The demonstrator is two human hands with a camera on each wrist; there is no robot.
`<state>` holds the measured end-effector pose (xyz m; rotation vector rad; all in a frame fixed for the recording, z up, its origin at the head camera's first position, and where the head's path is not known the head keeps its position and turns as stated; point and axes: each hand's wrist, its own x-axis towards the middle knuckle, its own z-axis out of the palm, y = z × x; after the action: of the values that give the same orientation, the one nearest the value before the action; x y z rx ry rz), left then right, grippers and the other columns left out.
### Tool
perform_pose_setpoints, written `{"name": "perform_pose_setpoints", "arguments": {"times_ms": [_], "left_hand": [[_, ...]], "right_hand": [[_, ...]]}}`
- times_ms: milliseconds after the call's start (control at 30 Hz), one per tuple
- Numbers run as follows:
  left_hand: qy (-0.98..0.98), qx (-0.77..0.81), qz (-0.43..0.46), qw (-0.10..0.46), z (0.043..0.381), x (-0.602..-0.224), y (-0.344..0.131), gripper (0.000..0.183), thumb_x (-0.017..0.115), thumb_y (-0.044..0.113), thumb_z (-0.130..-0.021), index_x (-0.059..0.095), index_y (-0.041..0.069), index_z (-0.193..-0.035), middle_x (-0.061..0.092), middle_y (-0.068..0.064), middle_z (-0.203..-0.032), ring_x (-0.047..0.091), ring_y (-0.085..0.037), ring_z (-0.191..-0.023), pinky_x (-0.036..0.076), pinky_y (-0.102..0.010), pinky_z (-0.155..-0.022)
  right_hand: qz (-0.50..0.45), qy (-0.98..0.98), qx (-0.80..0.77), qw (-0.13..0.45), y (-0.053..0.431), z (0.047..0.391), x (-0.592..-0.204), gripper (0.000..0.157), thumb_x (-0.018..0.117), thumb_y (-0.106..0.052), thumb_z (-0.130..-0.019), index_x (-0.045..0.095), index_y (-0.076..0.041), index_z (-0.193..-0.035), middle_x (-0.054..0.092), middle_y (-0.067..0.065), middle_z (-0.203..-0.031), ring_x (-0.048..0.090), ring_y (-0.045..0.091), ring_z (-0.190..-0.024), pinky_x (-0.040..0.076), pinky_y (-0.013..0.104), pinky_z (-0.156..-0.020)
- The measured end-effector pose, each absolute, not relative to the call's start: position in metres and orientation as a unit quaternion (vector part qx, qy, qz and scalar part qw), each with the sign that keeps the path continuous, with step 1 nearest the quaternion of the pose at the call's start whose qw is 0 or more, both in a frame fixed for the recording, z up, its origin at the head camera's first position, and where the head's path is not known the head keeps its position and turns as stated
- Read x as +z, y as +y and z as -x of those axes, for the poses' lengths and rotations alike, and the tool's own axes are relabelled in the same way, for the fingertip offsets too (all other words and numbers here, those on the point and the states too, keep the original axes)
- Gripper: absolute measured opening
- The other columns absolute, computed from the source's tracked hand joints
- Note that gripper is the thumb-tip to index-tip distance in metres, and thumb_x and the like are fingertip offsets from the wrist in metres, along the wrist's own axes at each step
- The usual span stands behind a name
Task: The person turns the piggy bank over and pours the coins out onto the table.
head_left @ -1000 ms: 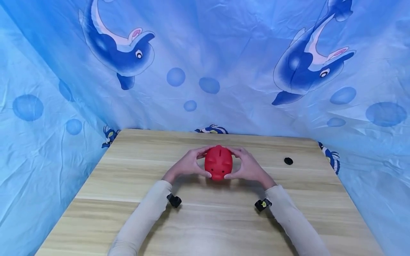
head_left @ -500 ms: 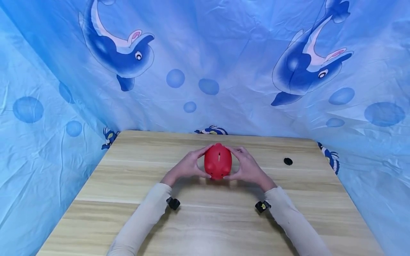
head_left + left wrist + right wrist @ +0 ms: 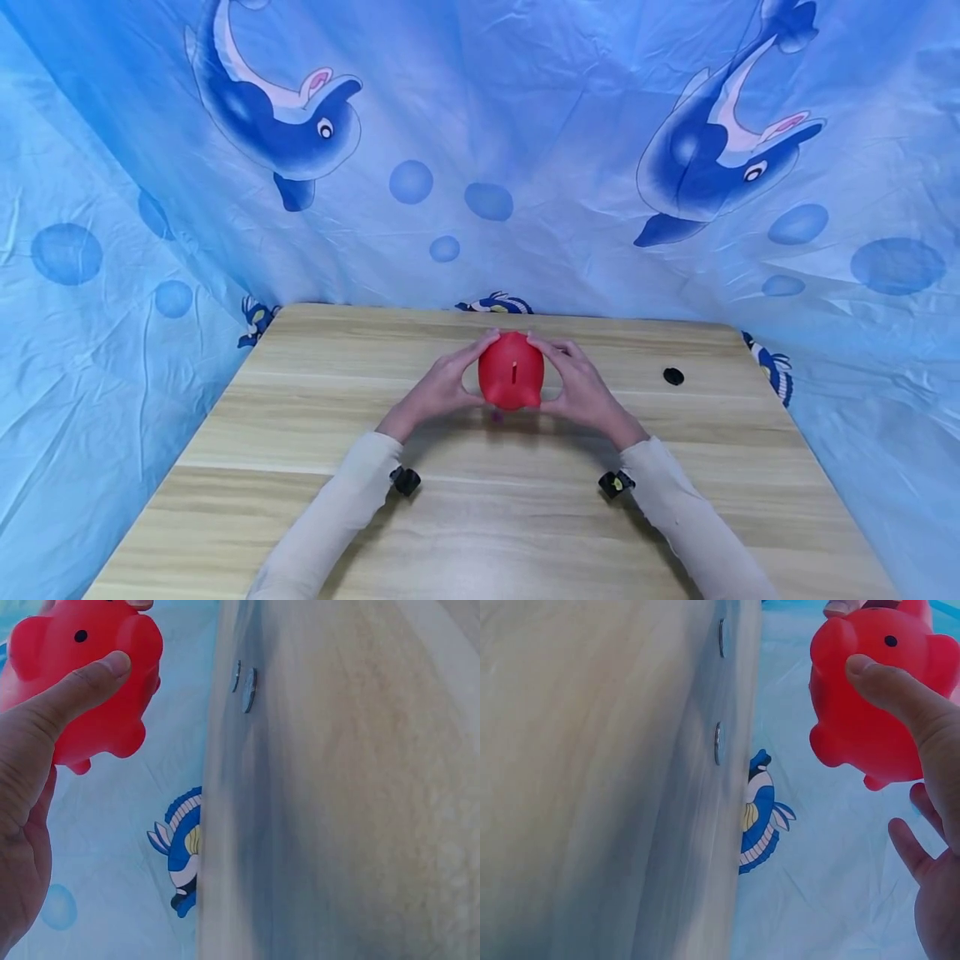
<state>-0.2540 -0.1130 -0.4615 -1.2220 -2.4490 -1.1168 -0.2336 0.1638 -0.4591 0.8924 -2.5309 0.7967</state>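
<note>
A red piggy bank (image 3: 512,372) is held above the table between both hands. Its coin slot faces up toward the head camera, and its face is hidden from there. My left hand (image 3: 442,385) grips its left side, thumb pressed against the pig's face in the left wrist view. The right hand (image 3: 582,388) mirrors this on the other side; its thumb (image 3: 892,690) lies on the face below one black eye. Beneath the pig, silvery coins (image 3: 250,690) sit on the wooden table, and the right wrist view also has a coin (image 3: 718,742) there.
A small black round disc (image 3: 673,377) lies on the table (image 3: 480,517) to the right of the hands. Blue sheeting (image 3: 540,267) printed with dolphins hangs behind the table and along its sides.
The piggy bank has tipped forward between the hands: its face has turned down out of the head view and the slot has shifted lower. The arms stay nearly where they were.
</note>
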Motion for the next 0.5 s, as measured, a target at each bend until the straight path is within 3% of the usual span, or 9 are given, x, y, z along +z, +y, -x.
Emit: {"name": "perform_pose_setpoints", "arguments": {"times_ms": [267, 500], "left_hand": [[-0.826, -0.408, 0.386, 0.042, 0.2556, -0.4668, -0.1158, 0.113, 0.096, 0.021, -0.07, 0.031, 0.029, -0.162, 0.046, -0.004, -0.157, 0.048, -0.03, -0.141, 0.054, -0.054, -0.099], [-0.826, -0.413, 0.381, 0.048, 0.2566, -0.4681, -0.1164, 0.113, 0.097, 0.021, -0.07, 0.032, 0.03, -0.161, 0.049, -0.003, -0.155, 0.05, -0.031, -0.139, 0.054, -0.055, -0.099]], "right_hand": [[-0.316, -0.893, 0.281, 0.153, 0.1638, 0.2342, -0.4631, 0.113, 0.1, -0.031, -0.062, 0.039, -0.03, -0.158, 0.056, 0.007, -0.142, 0.049, 0.027, -0.127, 0.06, 0.052, -0.086], [-0.312, -0.894, 0.284, 0.15, 0.1626, 0.2355, -0.4629, 0.111, 0.099, -0.032, -0.063, 0.04, -0.03, -0.157, 0.058, 0.006, -0.139, 0.05, 0.026, -0.126, 0.06, 0.052, -0.086]]}}
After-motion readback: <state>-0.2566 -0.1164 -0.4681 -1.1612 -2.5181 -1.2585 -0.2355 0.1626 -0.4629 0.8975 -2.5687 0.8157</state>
